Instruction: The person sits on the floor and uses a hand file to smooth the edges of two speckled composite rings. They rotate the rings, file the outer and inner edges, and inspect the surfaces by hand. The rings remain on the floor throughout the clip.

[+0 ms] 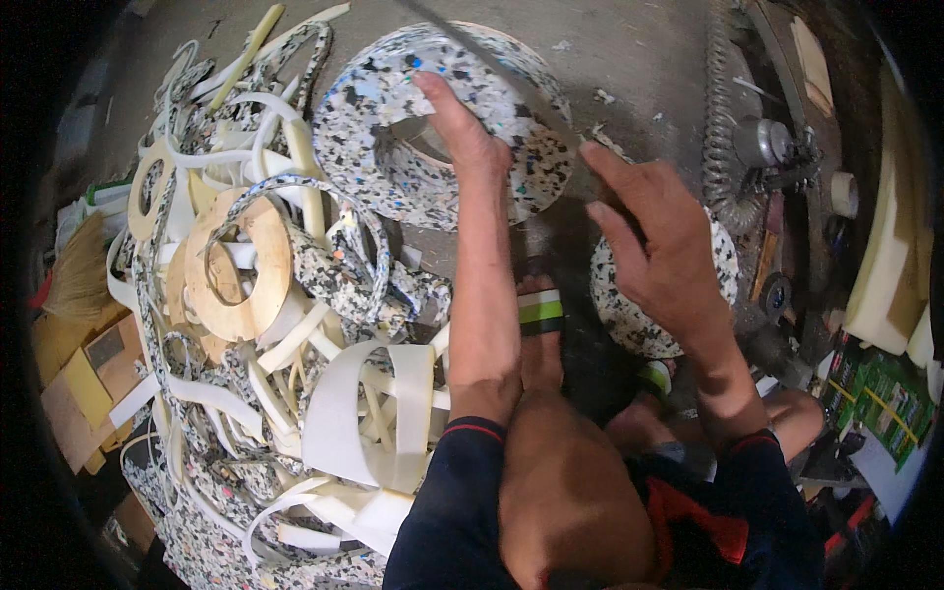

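A thick round foam block [359, 108] of speckled white, black and blue, with a hole through its middle, lies on the floor ahead of me. My left hand [462, 128] rests over it beside the hole, one digit stretched out along its top; the other fingers are hidden. To its right, my right hand [654, 236] is raised, index finger extended and thumb apart. A long thin grey blade [501, 69], blurred, runs from that index fingertip across the block to the upper left. The handle is hidden behind the hand. Below the right hand lies a smaller speckled foam disc [629, 329].
At left lies a heap of white foam offcuts [344, 423], speckled strips and wooden rings [246, 305], with a straw broom [79, 265] beyond. At right are a coiled hose [718, 118], a metal motor-like tool [762, 143], a tape roll [843, 194] and a foam slab [885, 265].
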Demonstrator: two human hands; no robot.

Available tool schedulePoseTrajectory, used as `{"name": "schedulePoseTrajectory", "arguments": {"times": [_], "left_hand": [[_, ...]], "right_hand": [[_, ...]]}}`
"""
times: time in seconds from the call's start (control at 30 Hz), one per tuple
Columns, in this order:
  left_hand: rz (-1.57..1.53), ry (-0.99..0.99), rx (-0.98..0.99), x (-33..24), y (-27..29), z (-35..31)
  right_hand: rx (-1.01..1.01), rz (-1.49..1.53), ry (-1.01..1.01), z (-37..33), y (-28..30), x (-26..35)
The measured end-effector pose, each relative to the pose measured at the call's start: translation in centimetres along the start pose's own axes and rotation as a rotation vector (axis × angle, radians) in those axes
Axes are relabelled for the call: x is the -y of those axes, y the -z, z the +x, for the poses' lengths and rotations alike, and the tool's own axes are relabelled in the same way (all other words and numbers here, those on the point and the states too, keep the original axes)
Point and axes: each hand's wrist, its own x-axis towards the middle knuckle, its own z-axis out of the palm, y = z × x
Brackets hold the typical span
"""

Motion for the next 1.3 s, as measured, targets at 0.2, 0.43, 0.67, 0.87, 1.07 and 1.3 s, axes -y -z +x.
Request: {"name": "schedulePoseTrajectory", "arguments": {"times": [0.2, 0.43, 0.67, 0.87, 1.07, 1.3], "left_hand": [[-0.042, -0.018, -0.085, 0.1, 0.7, 0.4], [-0.109, -0.027, 0.023, -0.2, 0.7, -0.2], [-0.145, -0.075, 0.001, -1.1, 0.2, 0.0], [-0.104, -0.052, -0.07, -1.2, 0.1, -0.4], [-0.118, -0.058, 0.042, -1.7, -0.1, -0.4], [-0.052, -0.072, -0.125, -2.2, 0.0, -0.3]], "right_hand": [[0.04, -0.042, -0.021, -0.4, -0.4, 0.5], [0.027, -0.092, 0.016, 1.5, -1.4, 1.0], [0.068, -0.108, -0.023, 0.7, -0.5, 1.0], [0.057, -0.08, 0.013, 1.1, -0.6, 0.7], [0.044, -0.122, 0.026, 3.1, -2.3, 0.4], [0.103, -0.099, -0.052, -0.5, 0.2, 0.2]]}}
